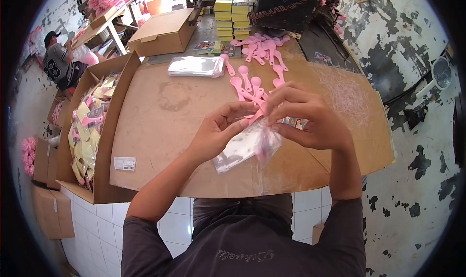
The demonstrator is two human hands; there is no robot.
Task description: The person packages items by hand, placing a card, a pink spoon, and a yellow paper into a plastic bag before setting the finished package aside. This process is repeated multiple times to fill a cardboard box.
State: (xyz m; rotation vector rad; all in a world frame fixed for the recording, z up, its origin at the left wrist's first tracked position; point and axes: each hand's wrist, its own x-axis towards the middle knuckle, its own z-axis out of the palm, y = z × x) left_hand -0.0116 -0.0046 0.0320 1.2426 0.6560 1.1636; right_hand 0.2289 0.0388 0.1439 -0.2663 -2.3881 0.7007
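My right hand (310, 114) pinches the top of a clear plastic bag (269, 143) that hangs over the cardboard; something pink and blurred shows inside it. My left hand (216, 131) is curved with thumb and fingers apart, its tips close to the bag and a pink plastic spoon (255, 117). Beneath lies a flat clear plastic sleeve (236, 151). More pink spoons (245, 78) are scattered just past my hands. A colourful printed card (294, 122) shows partly behind my right fingers.
A stack of clear sleeves (196, 67) lies at the back, near piled spoons (262, 46) and stacked yellow-edged cards (233, 17). On the left stands an open box (107, 155) of filled packets. Clear plastic scraps (344, 95) lie right. A person (60, 63) is far left.
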